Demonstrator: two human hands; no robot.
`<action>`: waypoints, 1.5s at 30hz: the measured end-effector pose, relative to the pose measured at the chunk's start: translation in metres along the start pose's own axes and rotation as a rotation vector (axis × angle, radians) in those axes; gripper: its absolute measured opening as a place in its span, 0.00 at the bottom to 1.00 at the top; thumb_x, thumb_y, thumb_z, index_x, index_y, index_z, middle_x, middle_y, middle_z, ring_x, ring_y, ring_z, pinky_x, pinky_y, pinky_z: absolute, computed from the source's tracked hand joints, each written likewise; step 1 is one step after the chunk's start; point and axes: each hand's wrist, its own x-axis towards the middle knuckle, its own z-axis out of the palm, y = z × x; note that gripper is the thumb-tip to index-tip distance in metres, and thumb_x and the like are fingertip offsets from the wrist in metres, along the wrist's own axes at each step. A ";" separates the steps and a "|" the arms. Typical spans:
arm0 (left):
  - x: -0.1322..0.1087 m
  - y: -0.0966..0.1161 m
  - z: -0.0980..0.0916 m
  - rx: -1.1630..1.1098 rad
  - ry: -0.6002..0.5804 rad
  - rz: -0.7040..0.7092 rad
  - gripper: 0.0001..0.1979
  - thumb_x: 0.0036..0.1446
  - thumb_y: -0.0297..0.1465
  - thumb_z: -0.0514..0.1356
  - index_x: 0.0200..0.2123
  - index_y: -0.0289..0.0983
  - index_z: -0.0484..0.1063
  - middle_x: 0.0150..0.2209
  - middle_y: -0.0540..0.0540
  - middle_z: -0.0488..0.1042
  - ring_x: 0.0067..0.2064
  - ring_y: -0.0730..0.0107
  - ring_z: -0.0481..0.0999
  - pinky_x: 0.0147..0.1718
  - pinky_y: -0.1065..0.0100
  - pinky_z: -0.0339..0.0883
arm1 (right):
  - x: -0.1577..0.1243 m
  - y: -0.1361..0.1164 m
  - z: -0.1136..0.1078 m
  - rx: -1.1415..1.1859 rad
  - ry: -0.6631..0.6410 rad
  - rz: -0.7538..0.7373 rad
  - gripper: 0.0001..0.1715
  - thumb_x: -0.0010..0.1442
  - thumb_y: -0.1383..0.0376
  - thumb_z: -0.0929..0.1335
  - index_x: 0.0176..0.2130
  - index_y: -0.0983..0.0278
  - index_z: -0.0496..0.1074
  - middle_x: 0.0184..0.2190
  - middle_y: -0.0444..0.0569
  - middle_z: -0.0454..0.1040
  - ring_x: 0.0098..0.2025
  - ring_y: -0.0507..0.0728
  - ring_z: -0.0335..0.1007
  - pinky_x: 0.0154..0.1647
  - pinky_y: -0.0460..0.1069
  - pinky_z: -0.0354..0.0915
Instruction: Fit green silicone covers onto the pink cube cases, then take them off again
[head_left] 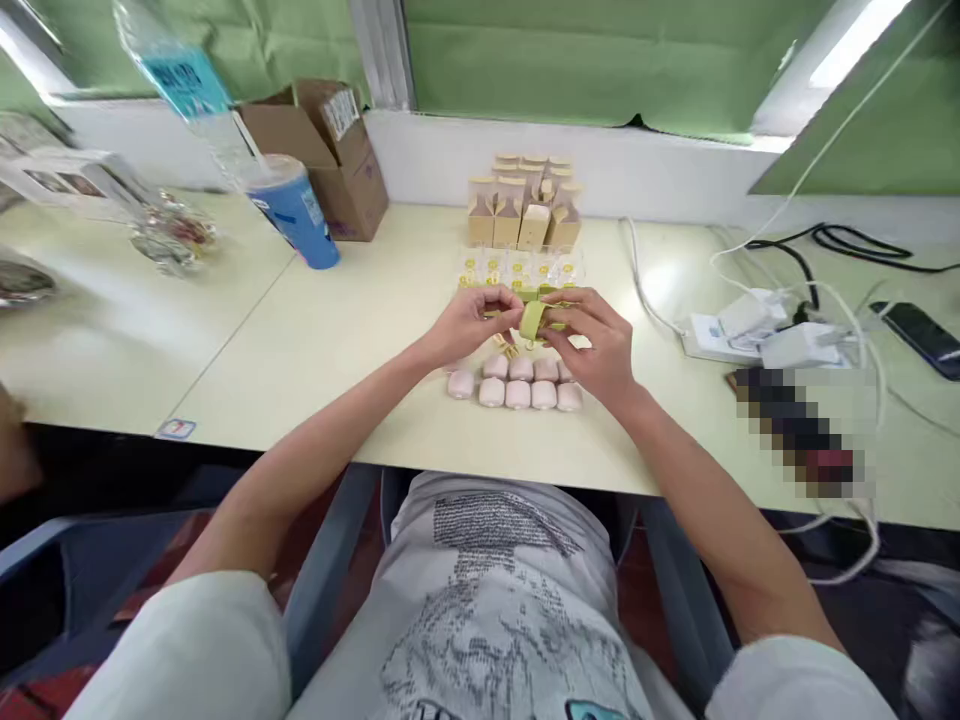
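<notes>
One green strip (532, 320) sat pinched in your right hand (594, 335) — your left hand (477, 325) was at its nine o'clock, grip unclear — above the worktop (360, 315), pale rounded pieces (517, 394) at six o'clock.

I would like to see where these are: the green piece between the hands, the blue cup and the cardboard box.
Green piece (532, 321): head view, on its front surface.
Blue cup (304, 218): head view, on its side wall.
Cardboard box (361, 190): head view, on its right-hand side wall.
</notes>
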 end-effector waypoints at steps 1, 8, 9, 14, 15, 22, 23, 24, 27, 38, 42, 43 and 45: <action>0.001 -0.003 0.000 -0.014 0.031 0.001 0.34 0.57 0.61 0.78 0.37 0.34 0.80 0.35 0.47 0.79 0.34 0.74 0.80 0.34 0.70 0.82 | -0.001 -0.003 0.000 0.049 -0.012 0.056 0.06 0.77 0.64 0.73 0.51 0.57 0.84 0.53 0.56 0.86 0.56 0.64 0.87 0.38 0.54 0.90; -0.001 -0.010 0.004 0.056 0.111 0.053 0.17 0.71 0.43 0.73 0.39 0.37 0.75 0.36 0.48 0.76 0.35 0.73 0.77 0.33 0.71 0.79 | -0.006 -0.010 0.009 0.205 -0.085 0.166 0.42 0.69 0.53 0.81 0.73 0.49 0.66 0.68 0.56 0.76 0.53 0.64 0.85 0.43 0.59 0.89; -0.002 -0.009 0.005 0.089 0.106 0.065 0.14 0.73 0.39 0.71 0.40 0.38 0.74 0.37 0.48 0.76 0.36 0.73 0.77 0.34 0.71 0.78 | -0.007 -0.010 0.011 0.152 -0.099 0.141 0.42 0.69 0.54 0.81 0.73 0.49 0.66 0.67 0.56 0.76 0.55 0.65 0.84 0.42 0.59 0.88; -0.004 -0.009 0.007 0.226 0.113 0.044 0.05 0.75 0.28 0.61 0.41 0.39 0.71 0.38 0.48 0.74 0.36 0.73 0.75 0.32 0.73 0.75 | -0.006 -0.009 0.015 -0.064 -0.098 0.108 0.25 0.74 0.65 0.72 0.67 0.51 0.75 0.57 0.57 0.79 0.58 0.68 0.81 0.40 0.59 0.85; -0.003 -0.009 0.006 0.244 0.121 0.036 0.06 0.75 0.27 0.60 0.41 0.39 0.70 0.38 0.48 0.73 0.36 0.73 0.75 0.31 0.74 0.75 | -0.006 -0.009 0.015 -0.081 -0.104 0.124 0.25 0.73 0.65 0.72 0.67 0.52 0.75 0.57 0.58 0.79 0.57 0.68 0.81 0.40 0.59 0.85; 0.002 -0.010 -0.004 0.245 0.131 -0.001 0.08 0.76 0.29 0.61 0.39 0.39 0.70 0.37 0.48 0.73 0.35 0.73 0.74 0.30 0.74 0.74 | -0.004 -0.011 0.014 -0.109 -0.100 0.116 0.25 0.73 0.65 0.72 0.66 0.54 0.77 0.56 0.58 0.81 0.56 0.67 0.83 0.46 0.62 0.86; 0.003 -0.010 -0.004 0.233 0.129 -0.003 0.09 0.77 0.32 0.63 0.39 0.39 0.70 0.37 0.48 0.73 0.35 0.73 0.74 0.30 0.73 0.74 | -0.004 -0.012 0.015 -0.119 -0.107 0.129 0.25 0.72 0.65 0.72 0.66 0.54 0.77 0.57 0.58 0.81 0.56 0.67 0.83 0.47 0.62 0.86; 0.003 -0.009 -0.004 0.221 0.126 0.004 0.11 0.77 0.36 0.65 0.39 0.39 0.70 0.37 0.48 0.73 0.35 0.73 0.74 0.30 0.73 0.74 | -0.004 -0.012 0.015 -0.126 -0.113 0.145 0.25 0.72 0.65 0.72 0.65 0.54 0.77 0.57 0.58 0.81 0.56 0.68 0.83 0.47 0.62 0.86; 0.002 -0.007 -0.003 0.168 0.106 0.048 0.24 0.73 0.53 0.69 0.41 0.39 0.71 0.37 0.48 0.74 0.36 0.72 0.75 0.30 0.72 0.75 | -0.002 -0.015 0.014 -0.111 -0.101 0.161 0.24 0.72 0.64 0.72 0.65 0.55 0.77 0.58 0.58 0.82 0.59 0.68 0.83 0.47 0.61 0.86; 0.002 -0.003 -0.011 0.328 0.062 0.080 0.32 0.67 0.64 0.68 0.36 0.38 0.76 0.32 0.47 0.77 0.34 0.70 0.75 0.32 0.68 0.73 | 0.001 -0.016 0.015 -0.086 -0.048 0.091 0.22 0.69 0.66 0.74 0.61 0.57 0.76 0.56 0.55 0.86 0.57 0.66 0.85 0.53 0.60 0.84; 0.002 -0.003 -0.012 0.395 0.099 0.116 0.32 0.69 0.63 0.66 0.35 0.38 0.76 0.33 0.46 0.78 0.35 0.70 0.75 0.33 0.67 0.71 | 0.000 -0.015 0.017 -0.052 -0.048 0.122 0.22 0.68 0.64 0.75 0.60 0.57 0.74 0.53 0.53 0.86 0.49 0.63 0.85 0.46 0.57 0.82; 0.002 -0.002 -0.010 0.405 0.101 0.120 0.32 0.69 0.64 0.65 0.35 0.38 0.76 0.33 0.47 0.78 0.34 0.70 0.74 0.33 0.66 0.71 | 0.000 -0.015 0.017 -0.047 -0.054 0.128 0.22 0.67 0.64 0.75 0.59 0.57 0.73 0.53 0.53 0.85 0.48 0.63 0.84 0.45 0.58 0.82; 0.001 -0.001 -0.007 0.409 0.105 0.126 0.33 0.69 0.65 0.65 0.35 0.39 0.75 0.32 0.47 0.77 0.33 0.70 0.73 0.33 0.66 0.70 | 0.001 -0.015 0.018 -0.052 -0.072 0.146 0.22 0.66 0.64 0.74 0.58 0.56 0.72 0.53 0.53 0.85 0.49 0.64 0.84 0.46 0.59 0.82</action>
